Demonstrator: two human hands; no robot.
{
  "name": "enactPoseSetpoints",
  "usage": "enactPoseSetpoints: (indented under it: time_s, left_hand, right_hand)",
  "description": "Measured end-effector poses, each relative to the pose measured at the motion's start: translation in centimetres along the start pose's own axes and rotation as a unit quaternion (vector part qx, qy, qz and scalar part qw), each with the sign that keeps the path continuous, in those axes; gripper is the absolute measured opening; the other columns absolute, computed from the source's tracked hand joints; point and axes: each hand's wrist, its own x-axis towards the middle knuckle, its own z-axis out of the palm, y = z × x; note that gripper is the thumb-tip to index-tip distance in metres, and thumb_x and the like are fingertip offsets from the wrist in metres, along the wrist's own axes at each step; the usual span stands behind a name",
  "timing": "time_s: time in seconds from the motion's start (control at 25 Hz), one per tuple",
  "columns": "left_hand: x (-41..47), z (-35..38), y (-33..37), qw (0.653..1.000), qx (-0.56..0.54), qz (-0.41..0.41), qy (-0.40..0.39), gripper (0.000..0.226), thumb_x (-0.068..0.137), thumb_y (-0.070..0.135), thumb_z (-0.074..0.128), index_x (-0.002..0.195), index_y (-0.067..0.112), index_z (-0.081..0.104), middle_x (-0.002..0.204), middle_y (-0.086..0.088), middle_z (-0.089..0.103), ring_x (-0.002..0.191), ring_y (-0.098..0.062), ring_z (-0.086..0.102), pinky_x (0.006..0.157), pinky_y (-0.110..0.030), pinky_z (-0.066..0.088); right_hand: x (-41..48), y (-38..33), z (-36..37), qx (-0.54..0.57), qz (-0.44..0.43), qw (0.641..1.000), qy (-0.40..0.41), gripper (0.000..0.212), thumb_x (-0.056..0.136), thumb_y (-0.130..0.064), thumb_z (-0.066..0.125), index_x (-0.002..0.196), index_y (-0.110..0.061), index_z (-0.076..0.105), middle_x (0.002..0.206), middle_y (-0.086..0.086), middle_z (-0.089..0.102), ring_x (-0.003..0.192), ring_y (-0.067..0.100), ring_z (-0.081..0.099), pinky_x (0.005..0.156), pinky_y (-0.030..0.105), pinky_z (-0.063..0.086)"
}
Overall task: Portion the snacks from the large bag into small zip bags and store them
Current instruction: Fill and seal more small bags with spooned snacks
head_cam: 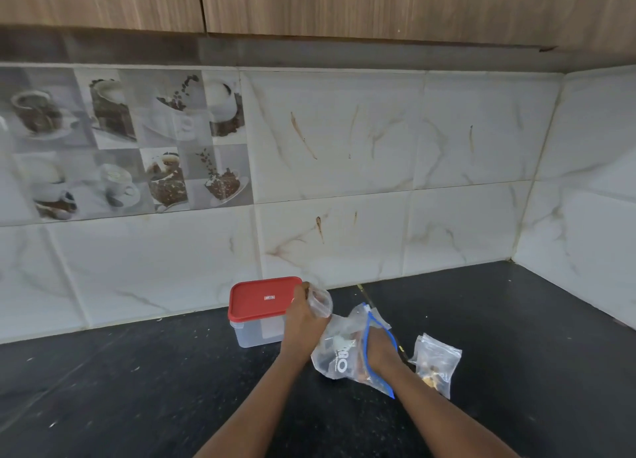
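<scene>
One large bag (339, 351), centre counter (137, 388); right hand (378, 351) inside, grip unclear. Two small zip bags: one (320, 302) pinched by left hand (303, 323), one (435, 363) filled, right. One red-lidded container (263, 311), left.

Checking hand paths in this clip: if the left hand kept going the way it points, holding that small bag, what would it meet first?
The left hand points up and away toward the wall, holding the small bag. Right beside it is the red-lidded box, whose near corner it would probably brush first; otherwise, the tiled wall. Depth is unclear.
</scene>
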Motion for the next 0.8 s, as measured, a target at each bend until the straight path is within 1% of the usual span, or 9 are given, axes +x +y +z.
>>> enactPoseSetpoints:
  time_s: [0.08, 0.16, 0.24, 0.32, 0.44, 0.52, 0.6, 0.68, 0.8]
  left_hand:
    - [-0.1, -0.5, -2.8, 0.993, -0.026, -0.113, 0.016, 0.046, 0.083, 0.011, 0.066, 0.122, 0.012, 0.041, 0.097, -0.001, 0.058, 0.084, -0.017, 0.058, 0.073, -0.028, 0.046]
    - [-0.6, -0.2, -5.7, 0.973, -0.040, -0.227, 0.013, 0.050, 0.085, 0.005, 0.060, 0.128, 0.010, 0.036, 0.106, -0.007, 0.057, 0.088, -0.019, 0.057, 0.077, -0.032, 0.047]
    - [-1.3, 0.6, -7.6, 0.947, -0.079, -0.312, -0.017, 0.054, 0.082, -0.003, 0.056, 0.129, 0.009, 0.032, 0.109, -0.013, 0.053, 0.090, -0.022, 0.053, 0.076, -0.036, 0.047]
    - [-1.6, 1.6, -8.3, 0.920, -0.142, -0.361, -0.055, 0.052, 0.078, -0.007, 0.051, 0.125, 0.007, 0.032, 0.103, -0.016, 0.050, 0.086, -0.024, 0.050, 0.068, -0.035, 0.045]
    - [-1.1, 3.5, -9.7, 0.901, -0.186, -0.379, -0.099, 0.052, 0.071, -0.010, 0.045, 0.121, -0.005, 0.033, 0.082, -0.017, 0.046, 0.065, -0.027, 0.047, 0.052, -0.031, 0.043]
    - [-0.5, 4.7, -10.5, 0.893, -0.215, -0.381, -0.105, 0.055, 0.069, -0.013, 0.043, 0.123, -0.005, 0.033, 0.086, -0.021, 0.048, 0.059, -0.028, 0.047, 0.049, -0.032, 0.045]
    - [-0.1, 5.4, -10.6, 0.893, -0.224, -0.380, -0.085, 0.047, 0.075, -0.016, 0.041, 0.120, -0.004, 0.037, 0.092, -0.024, 0.052, 0.057, -0.027, 0.051, 0.045, -0.030, 0.045]
    - [0.4, 5.8, -10.2, 0.903, -0.215, -0.366, -0.070, 0.042, 0.077, -0.015, 0.043, 0.116, -0.002, 0.044, 0.092, -0.024, 0.060, 0.059, -0.029, 0.059, 0.044, -0.028, 0.047]
    - [1.4, 6.2, -9.7, 0.924, -0.182, -0.328, -0.066, 0.042, 0.077, -0.008, 0.051, 0.117, 0.005, 0.047, 0.101, -0.018, 0.065, 0.085, -0.032, 0.067, 0.058, -0.033, 0.055]
  right_hand:
    - [0.4, 0.6, 0.1, 0.098, 0.070, 0.993, 0.013, 0.027, 0.096, -0.012, 0.044, 0.076, -0.022, 0.059, 0.069, -0.011, 0.049, 0.064, 0.005, 0.048, 0.064, 0.019, 0.046]
    - [0.8, 1.1, 0.2, 0.156, 0.114, 0.980, 0.044, 0.025, 0.096, -0.008, 0.042, 0.077, -0.008, 0.060, 0.066, -0.003, 0.047, 0.066, 0.015, 0.049, 0.063, 0.025, 0.043]
    - [1.0, 1.6, 0.4, 0.199, 0.151, 0.966, 0.066, 0.031, 0.096, -0.005, 0.039, 0.067, -0.011, 0.048, 0.064, 0.002, 0.044, 0.061, 0.016, 0.046, 0.057, 0.023, 0.039]
    - [1.0, 2.1, 0.6, 0.251, 0.172, 0.949, 0.078, 0.028, 0.095, -0.006, 0.043, 0.068, -0.012, 0.047, 0.064, 0.003, 0.046, 0.057, 0.014, 0.046, 0.052, 0.022, 0.038]
    - [1.0, 2.4, 0.9, 0.300, 0.194, 0.932, 0.059, 0.013, 0.092, -0.005, 0.050, 0.079, -0.005, 0.054, 0.065, 0.006, 0.050, 0.055, 0.017, 0.049, 0.052, 0.025, 0.042]
    - [1.0, 2.4, 1.2, 0.321, 0.207, 0.923, 0.039, 0.014, 0.091, -0.005, 0.049, 0.082, 0.002, 0.056, 0.061, 0.010, 0.050, 0.045, 0.019, 0.052, 0.045, 0.028, 0.044]
    - [1.3, 2.5, 1.4, 0.316, 0.231, 0.919, 0.043, 0.021, 0.095, -0.008, 0.044, 0.077, -0.002, 0.052, 0.061, 0.007, 0.049, 0.042, 0.016, 0.051, 0.043, 0.026, 0.044]
    - [1.7, 2.9, 1.8, 0.271, 0.233, 0.933, 0.045, 0.014, 0.098, -0.014, 0.043, 0.089, -0.009, 0.053, 0.073, 0.002, 0.052, 0.061, 0.012, 0.053, 0.059, 0.025, 0.046]
    - [2.4, 3.1, 1.7, 0.298, 0.246, 0.922, 0.013, 0.018, 0.096, -0.013, 0.047, 0.112, -0.007, 0.052, 0.104, 0.011, 0.060, 0.095, 0.026, 0.060, 0.087, 0.033, 0.052]
